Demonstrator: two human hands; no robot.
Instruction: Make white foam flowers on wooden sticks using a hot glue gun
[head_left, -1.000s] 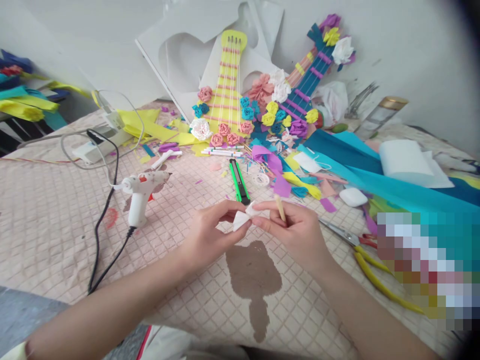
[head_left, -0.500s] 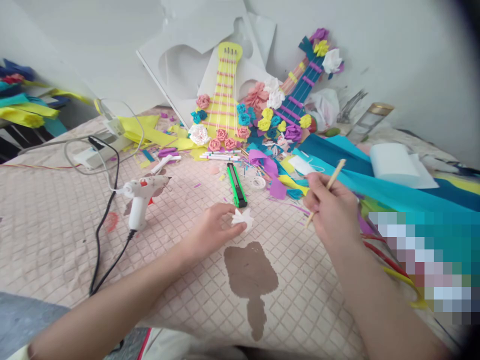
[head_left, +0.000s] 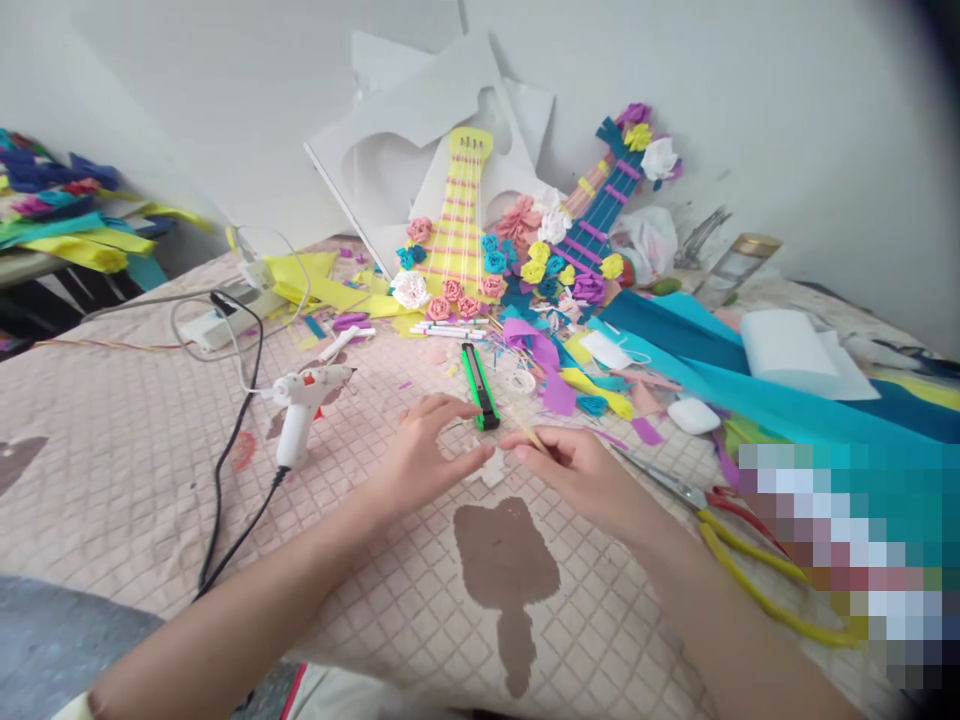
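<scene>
My right hand is closed around a thin wooden stick, whose tip shows above the fingers. Its fingertips are just right of a small white paper piece on the table. From the other side, my left hand reaches in with thumb and fingers apart. The left thumb tip is at the white piece; whether it presses on it I cannot tell. Right behind the hands lies a green and black utility knife, near the left index fingertip.
A white hot glue gun with its cord stands at left, near a power strip. Scissors with yellow handles lie by my right forearm. Yellow and blue paper guitars with flowers lean at the back. Teal crepe paper covers the right.
My right hand has moved left and down with the stick, to beside my left hand. The white piece, earlier between the left fingers, now sits lower between both hands. The view has shifted slightly.
</scene>
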